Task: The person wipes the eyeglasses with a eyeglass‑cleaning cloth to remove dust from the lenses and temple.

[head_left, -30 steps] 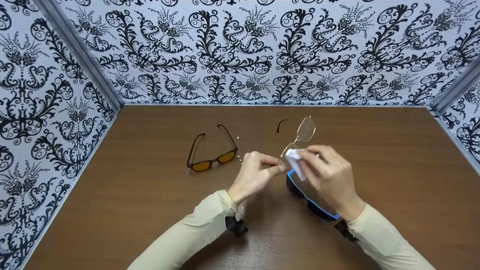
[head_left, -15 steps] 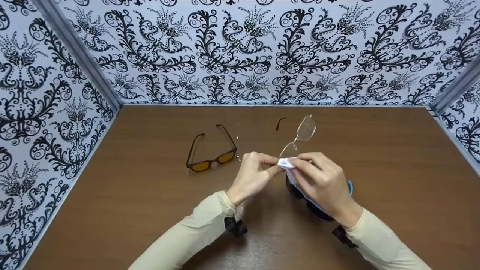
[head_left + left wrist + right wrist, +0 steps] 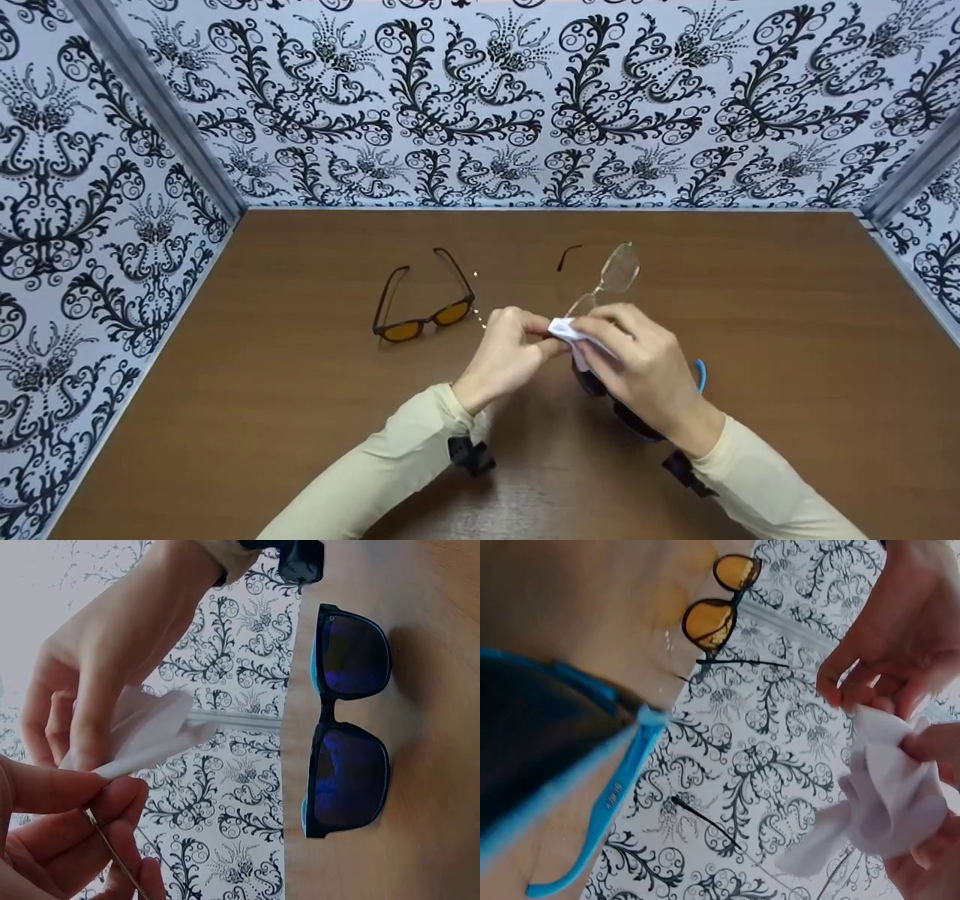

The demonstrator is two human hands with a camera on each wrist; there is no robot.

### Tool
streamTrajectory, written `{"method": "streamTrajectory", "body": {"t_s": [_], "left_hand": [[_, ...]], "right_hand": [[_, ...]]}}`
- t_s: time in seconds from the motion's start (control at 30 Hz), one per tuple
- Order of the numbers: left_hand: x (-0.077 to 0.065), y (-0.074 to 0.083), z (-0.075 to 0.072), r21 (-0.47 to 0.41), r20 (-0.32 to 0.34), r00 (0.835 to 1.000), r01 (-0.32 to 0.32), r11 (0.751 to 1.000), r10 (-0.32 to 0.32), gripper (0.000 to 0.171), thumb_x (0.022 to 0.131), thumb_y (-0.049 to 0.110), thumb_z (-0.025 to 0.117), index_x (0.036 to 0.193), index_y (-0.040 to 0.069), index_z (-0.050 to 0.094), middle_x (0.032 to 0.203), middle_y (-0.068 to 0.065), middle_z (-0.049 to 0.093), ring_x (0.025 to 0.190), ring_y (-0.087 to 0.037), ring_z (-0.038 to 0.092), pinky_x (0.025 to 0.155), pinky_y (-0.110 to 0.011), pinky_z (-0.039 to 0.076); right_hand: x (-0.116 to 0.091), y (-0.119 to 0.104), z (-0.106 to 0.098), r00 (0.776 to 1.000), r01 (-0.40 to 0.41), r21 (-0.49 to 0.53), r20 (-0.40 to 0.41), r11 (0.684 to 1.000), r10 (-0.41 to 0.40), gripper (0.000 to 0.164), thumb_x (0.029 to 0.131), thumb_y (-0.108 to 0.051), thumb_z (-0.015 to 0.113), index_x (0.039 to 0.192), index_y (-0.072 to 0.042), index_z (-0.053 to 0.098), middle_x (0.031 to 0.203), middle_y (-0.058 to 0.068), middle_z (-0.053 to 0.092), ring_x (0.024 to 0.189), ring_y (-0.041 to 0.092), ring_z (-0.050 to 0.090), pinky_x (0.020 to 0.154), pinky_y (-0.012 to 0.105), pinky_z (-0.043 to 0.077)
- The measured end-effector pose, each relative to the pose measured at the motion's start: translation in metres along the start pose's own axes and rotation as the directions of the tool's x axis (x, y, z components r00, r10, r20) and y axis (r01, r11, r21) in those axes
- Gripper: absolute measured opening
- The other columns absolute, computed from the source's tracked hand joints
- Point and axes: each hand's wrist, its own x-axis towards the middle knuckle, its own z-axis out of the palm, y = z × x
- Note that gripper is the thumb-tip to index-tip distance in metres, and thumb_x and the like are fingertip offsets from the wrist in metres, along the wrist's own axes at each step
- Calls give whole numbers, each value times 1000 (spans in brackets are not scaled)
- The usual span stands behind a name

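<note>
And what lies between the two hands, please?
In the head view, the white cloth lies between the left hand and the right hand; what it covers is hidden.

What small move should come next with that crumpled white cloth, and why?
Probably the right hand should rub the crumpled white cloth gently over the near end of the gold-coloured wire-framed glasses: it pinches the cloth there, and the left hand grips that same end.

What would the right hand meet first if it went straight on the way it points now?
Probably the left hand, whose fingertips sit just beyond the white cloth the right hand pinches; depth there is hard to judge.
</note>
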Motion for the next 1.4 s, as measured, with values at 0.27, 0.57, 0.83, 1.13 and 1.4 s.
{"method": "streamTrajectory", "body": {"t_s": [0.27,0.57,0.83,1.13,1.4], "left_hand": [[-2,-1,0,-27,20,1000,1,1000,-1,9,82,1,68,82,1,77,78,-4,72,71,-11,67,63,-21,51],[-3,-1,5,68,-5,999,-46,997,47,8,79,3,70,79,4,78,70,0,70,57,-2,50,57,-21,41],[-6,-4,-3,13,-4,999,-51,999,51,10,82,2,68,83,2,77,80,-1,73,76,-6,66,72,-29,52],[-12,-6,-4,55,7,996,-89,995,88,11,82,4,68,80,6,78,78,2,72,78,-9,63,74,-28,48],[-15,-9,-1,60,26,991,-130,990,129,12,82,3,67,78,6,77,76,2,72,76,-9,61,72,-31,48]], "right_hand": [[-3,10,-11,992,-126,-66,-8,990,125,19,78,-1,73,96,-4,71,92,8,65,79,22,63,68,35,53],[0,-2,-1,999,-34,-15,8,999,34,18,94,-19,61,98,-4,69,94,10,63,80,22,63,66,35,53],[-14,9,-11,997,-72,-43,38,996,74,14,83,-6,66,97,-3,70,92,7,65,78,20,63,68,29,52],[-23,23,-31,977,-212,-48,-36,976,210,23,76,8,71,97,-2,69,93,6,65,79,17,61,77,16,44],[-15,36,-40,948,-303,20,-90,953,304,25,75,15,71,97,3,68,91,9,65,79,13,57,74,15,44]]}}
